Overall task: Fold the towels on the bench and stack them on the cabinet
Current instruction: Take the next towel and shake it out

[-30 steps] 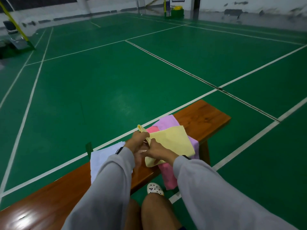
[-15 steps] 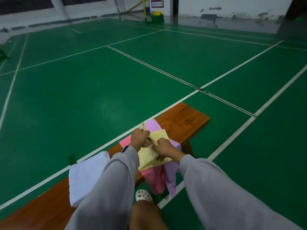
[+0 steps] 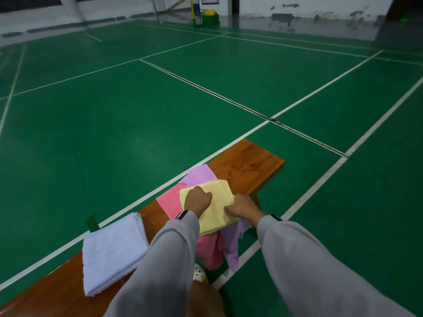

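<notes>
A folded yellow towel (image 3: 218,202) lies on top of a pink towel (image 3: 169,201) and a purple towel (image 3: 199,176) on the wooden bench (image 3: 247,165). My left hand (image 3: 198,200) rests on the yellow towel's left part with its fingers curled under. My right hand (image 3: 243,207) grips the yellow towel's near right edge. The pink and purple towels hang over the bench's near edge. A folded pale blue towel (image 3: 112,252) lies further left on the bench. No cabinet is in view.
Green court floor (image 3: 137,106) with white lines surrounds the bench. My knee and a white spotted shoe (image 3: 199,274) sit below the bench edge. A green and yellow post base (image 3: 207,18) stands far off by the wall.
The yellow towel, held up and loose before, now lies flat and folded on the pile. Both hands came down onto it.
</notes>
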